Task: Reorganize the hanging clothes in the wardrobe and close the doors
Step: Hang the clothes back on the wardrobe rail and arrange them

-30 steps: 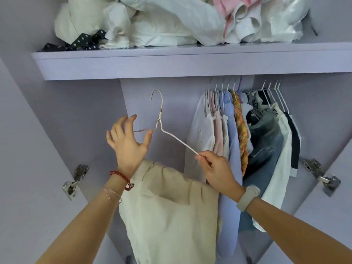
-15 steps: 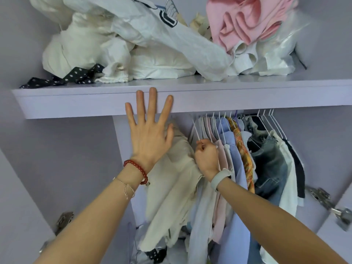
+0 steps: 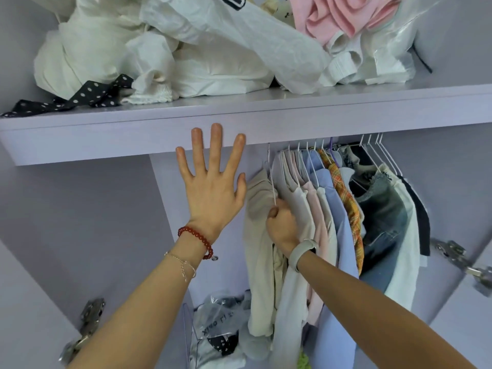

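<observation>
A shelf (image 3: 266,126) runs across the upper half of the frame, with a heap of folded and crumpled clothes (image 3: 213,49) piled on it. Under the shelf, right of centre, a row of hanging clothes (image 3: 346,209) fills the space, their hanger hooks (image 3: 314,147) just below the shelf edge. The left hand (image 3: 213,187) is at centre frame, fingers spread, fingertips over the shelf's front edge. Just right of it, the right hand (image 3: 282,222) grips a hanger wire (image 3: 272,182) at the left end of the row. A plastic bag (image 3: 218,328) lies at bottom centre, below the garments. Door hinges sit at lower left (image 3: 85,328) and at right (image 3: 458,259).
</observation>
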Motion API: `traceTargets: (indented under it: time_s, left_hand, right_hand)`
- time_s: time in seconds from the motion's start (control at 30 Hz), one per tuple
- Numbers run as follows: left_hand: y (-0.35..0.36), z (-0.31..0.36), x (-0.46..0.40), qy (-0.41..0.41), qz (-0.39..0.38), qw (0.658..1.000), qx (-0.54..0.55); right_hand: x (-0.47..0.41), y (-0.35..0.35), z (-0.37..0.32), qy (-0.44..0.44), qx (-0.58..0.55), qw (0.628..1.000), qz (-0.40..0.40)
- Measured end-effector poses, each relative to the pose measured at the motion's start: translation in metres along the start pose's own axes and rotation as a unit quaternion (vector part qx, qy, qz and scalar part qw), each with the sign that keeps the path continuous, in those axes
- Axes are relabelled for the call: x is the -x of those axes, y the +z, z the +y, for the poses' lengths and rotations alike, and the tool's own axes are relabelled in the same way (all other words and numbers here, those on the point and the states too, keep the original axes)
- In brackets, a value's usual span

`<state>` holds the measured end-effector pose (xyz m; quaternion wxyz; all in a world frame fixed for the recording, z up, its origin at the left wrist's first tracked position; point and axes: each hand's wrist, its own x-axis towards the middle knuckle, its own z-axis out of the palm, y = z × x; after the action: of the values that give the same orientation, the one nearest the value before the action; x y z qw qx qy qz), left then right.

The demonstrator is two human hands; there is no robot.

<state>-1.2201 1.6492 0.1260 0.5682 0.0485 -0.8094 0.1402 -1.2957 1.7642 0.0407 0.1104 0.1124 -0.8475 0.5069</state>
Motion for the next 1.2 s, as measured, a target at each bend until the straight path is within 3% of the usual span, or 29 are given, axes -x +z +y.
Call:
traceTargets:
  time_s: [0.07,0.2,0.33,0.47,0.7,0.87,1.0,1.1,1.2]
  left_hand:
    - [0.004,0.006,0.028,-0.005,-0.029,0.999,0.045]
    - [0.009,0.033,0.086,-0.097,-0.147,0.975,0.137]
    - [0.001,0.089,0.120,-0.068,-0.207,0.946,0.239]
    - [-0.026,0.163,0.165,0.005,-0.274,0.899,0.341]
    - [-0.100,0.307,0.235,0.185,-0.443,0.759,0.440]
    - [-0.181,0.414,0.271,0.363,-0.456,0.645,0.494]
    - [-0.264,0.504,0.296,0.488,-0.402,0.554,0.543]
    - [-0.321,0.583,0.297,0.521,-0.372,0.532,0.554]
    - [-0.364,0.659,0.285,0.533,-0.345,0.536,0.556]
  right_hand:
    - [0.012,-0.012,0.006,-0.053,-0.018,0.998,-0.018]
    - [0.045,-0.049,0.026,-0.116,-0.005,0.993,-0.005]
    - [0.094,-0.093,0.066,-0.155,0.086,0.983,0.035]
    - [0.158,-0.149,0.124,-0.079,0.175,0.980,0.056]
    - [0.319,-0.265,0.222,0.137,0.329,0.931,0.074]
    - [0.435,-0.361,0.257,0.279,0.381,0.873,0.118]
    - [0.526,-0.441,0.281,0.371,0.388,0.823,0.185]
    - [0.584,-0.501,0.295,0.425,0.375,0.789,0.238]
    - [0.627,-0.558,0.305,0.469,0.362,0.755,0.282]
